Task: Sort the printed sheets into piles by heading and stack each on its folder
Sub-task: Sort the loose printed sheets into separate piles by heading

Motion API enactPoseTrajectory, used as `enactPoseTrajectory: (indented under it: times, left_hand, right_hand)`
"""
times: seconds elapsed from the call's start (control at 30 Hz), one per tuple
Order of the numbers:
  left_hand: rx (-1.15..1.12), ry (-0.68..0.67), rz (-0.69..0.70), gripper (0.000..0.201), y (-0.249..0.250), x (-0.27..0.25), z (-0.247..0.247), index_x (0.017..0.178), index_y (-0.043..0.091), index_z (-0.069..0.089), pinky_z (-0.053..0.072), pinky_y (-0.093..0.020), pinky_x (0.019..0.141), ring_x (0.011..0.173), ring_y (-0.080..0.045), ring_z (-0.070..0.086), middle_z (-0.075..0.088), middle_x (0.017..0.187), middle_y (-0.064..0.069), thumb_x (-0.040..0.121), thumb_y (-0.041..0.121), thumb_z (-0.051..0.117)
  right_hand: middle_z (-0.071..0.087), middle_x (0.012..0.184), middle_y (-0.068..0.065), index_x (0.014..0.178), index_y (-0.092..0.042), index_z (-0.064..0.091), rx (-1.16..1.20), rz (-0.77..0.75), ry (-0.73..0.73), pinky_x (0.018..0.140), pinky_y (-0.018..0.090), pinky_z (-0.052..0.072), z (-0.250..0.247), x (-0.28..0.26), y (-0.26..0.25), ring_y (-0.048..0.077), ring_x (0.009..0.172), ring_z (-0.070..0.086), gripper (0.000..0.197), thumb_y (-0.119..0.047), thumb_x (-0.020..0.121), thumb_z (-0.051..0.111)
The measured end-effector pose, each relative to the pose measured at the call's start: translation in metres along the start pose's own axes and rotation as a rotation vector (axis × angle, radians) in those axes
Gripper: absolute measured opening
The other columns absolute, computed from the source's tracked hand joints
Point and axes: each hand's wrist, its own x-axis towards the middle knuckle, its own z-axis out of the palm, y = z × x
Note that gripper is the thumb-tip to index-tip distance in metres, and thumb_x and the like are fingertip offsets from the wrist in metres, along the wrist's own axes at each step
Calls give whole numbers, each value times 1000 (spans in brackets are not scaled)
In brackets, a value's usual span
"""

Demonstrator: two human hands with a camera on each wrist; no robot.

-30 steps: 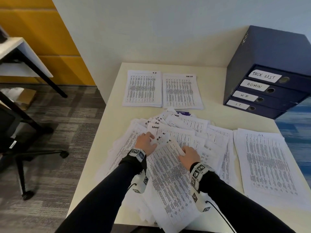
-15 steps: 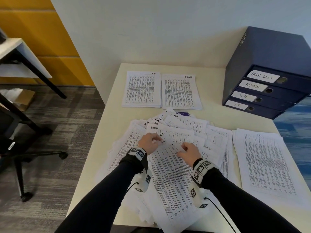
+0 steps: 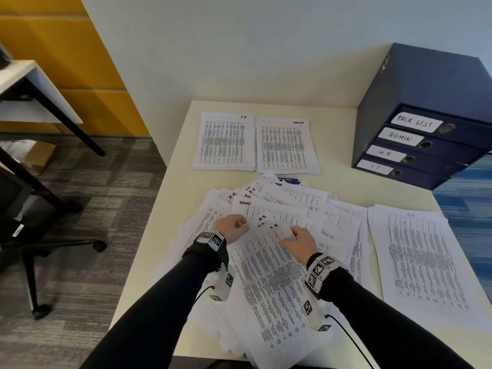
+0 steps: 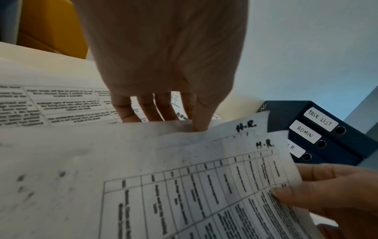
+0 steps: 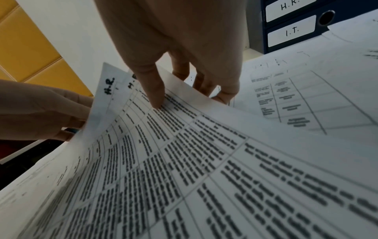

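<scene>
Two or three printed sheets headed H.R. (image 3: 266,275) lie on top of a loose heap of sheets (image 3: 332,217) mid-table, their far edge lifted. My left hand (image 3: 241,226) pinches their far left corner, thumb on top and fingers beneath, as the left wrist view shows on the H.R. sheets (image 4: 184,161). My right hand (image 3: 291,234) pinches the far right edge, thumb pressed on the print of the H.R. sheets (image 5: 184,145). Sorted piles lie around: H.R. pile (image 3: 225,142), Task List pile (image 3: 286,146), I.T. pile (image 3: 420,262).
Dark blue folders (image 3: 426,134) labelled Task List, Admin, HR and IT are stacked at the table's back right corner. The table (image 3: 340,182) stands against a white wall. An office chair (image 3: 40,235) and another desk (image 3: 32,83) stand on the left.
Both hands went from pressing on the heap to pinching the H.R. sheets, whose far edge has lifted. The right hand shifted slightly away from me.
</scene>
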Motion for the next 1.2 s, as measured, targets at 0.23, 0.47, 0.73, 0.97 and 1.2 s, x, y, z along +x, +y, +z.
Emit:
enactPoseTrajectory:
  times: [0.23,0.47,0.73,0.97,1.2]
  left_hand:
    - [-167,40,60,28,19,-9,-14,83,17,52,35,-24,62,59,-11,44,50,66,5,97,41,47]
    - [-361,12,-211,47,-23,-18,-39,103,17,51,53,-40,77,74,-22,65,68,79,-6,77,51,71]
    - [-447,95,-390,70,-63,-29,-34,132,5,47,53,-45,80,108,-38,57,55,124,-18,69,9,76]
    - [-379,93,-362,27,-94,-32,-42,86,18,58,52,-42,73,89,-35,60,61,96,-18,67,8,73]
    - [-338,81,-348,25,-101,-39,-46,87,15,53,39,-29,68,81,-25,52,54,87,-9,76,-1,67]
  right_hand:
    - [60,114,13,118,-5,51,153,19,-233,89,39,50,-11,8,-7,31,104,60,40,-5,81,67]
    - [58,123,17,121,3,55,374,215,-40,98,40,43,-38,40,-5,33,116,54,36,6,85,57]
    - [59,113,7,111,-11,56,75,-11,-121,94,37,45,-8,54,-46,25,106,57,26,-18,86,62]
    - [60,120,9,116,-10,58,-210,-55,-41,94,34,42,-13,100,-87,26,104,56,30,-21,99,35]
    - [57,126,16,123,-4,56,-189,25,-144,99,33,38,-4,116,-102,29,116,53,40,-32,96,46]
